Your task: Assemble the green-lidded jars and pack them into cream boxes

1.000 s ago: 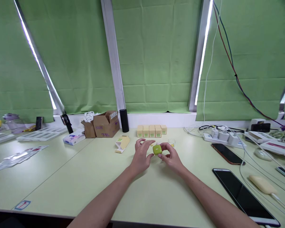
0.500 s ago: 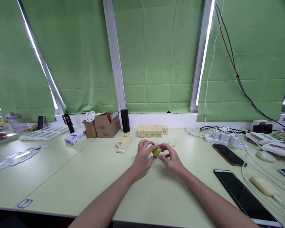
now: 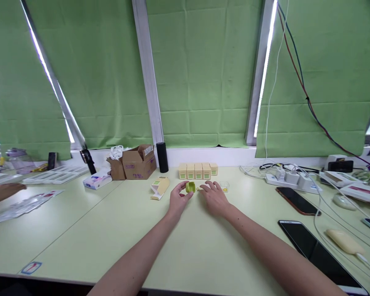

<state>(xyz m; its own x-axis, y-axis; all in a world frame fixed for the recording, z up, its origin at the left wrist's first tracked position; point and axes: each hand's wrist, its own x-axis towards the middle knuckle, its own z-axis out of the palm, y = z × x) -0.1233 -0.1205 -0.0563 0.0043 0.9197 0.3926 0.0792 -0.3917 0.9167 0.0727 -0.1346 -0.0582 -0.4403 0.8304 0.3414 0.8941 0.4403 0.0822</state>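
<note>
Green case (image 3: 190, 187) shifted left | left hand (image 3: 179, 199) grips it; right hand (image 3: 215, 196) open beside

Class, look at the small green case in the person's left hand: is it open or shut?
Open. The green case in the left hand shows a curved hollow facing the camera.
</note>
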